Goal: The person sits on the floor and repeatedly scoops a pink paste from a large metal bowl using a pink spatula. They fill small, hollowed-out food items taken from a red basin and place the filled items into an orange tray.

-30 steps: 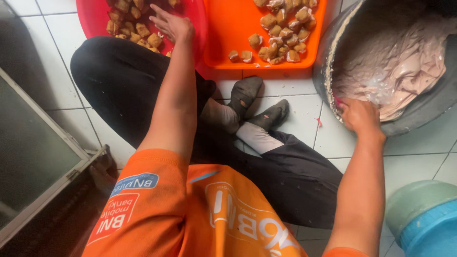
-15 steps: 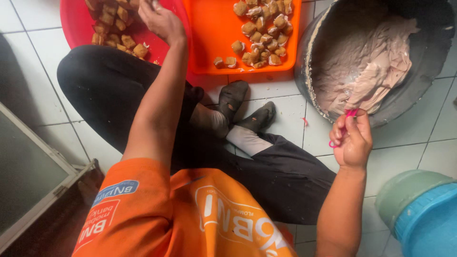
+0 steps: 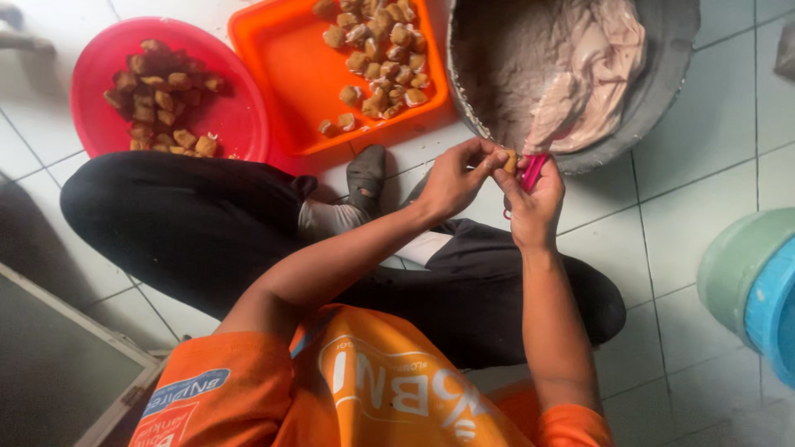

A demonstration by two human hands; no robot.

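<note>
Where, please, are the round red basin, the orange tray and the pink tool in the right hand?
round red basin point(image 3: 240, 124), head view, bare inner wall.
orange tray point(image 3: 290, 74), head view, bare floor.
pink tool point(image 3: 531, 171), head view, its shaft.

Red round tray point(image 3: 240, 124), orange square tray point(image 3: 286, 66), brown fried pieces point(image 3: 385, 45), grey basin point(image 3: 662, 74) of pale pinkish paste point(image 3: 592, 66), pink tool point(image 3: 531, 171), white tiled floor point(image 3: 687, 223)

White tiled floor point(image 3: 712, 157) (grey grout) — trays, basin

The grey basin point(image 3: 662, 91) is crowding the hands from ahead. Bare tile point(image 3: 696, 232) is lying open rightward, and a blue tub point(image 3: 762, 290) is blocking beyond.
</note>
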